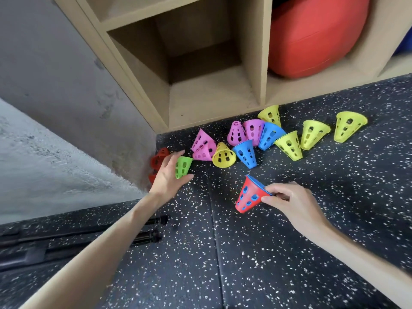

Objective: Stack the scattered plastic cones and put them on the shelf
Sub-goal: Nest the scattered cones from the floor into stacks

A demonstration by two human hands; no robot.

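A red cone with a blue cone nested inside is pinched at its rim by the thumb and curled fingers of the right hand, at near centre above the speckled floor; the left hand is held with fingers spread, touching a green cone at the left; pink, yellow and blue cones are scattered beyond, before the wooden shelf; a red ball is housed in the right compartment

A gym; speckled rubber floor; red exercise ball shelved.
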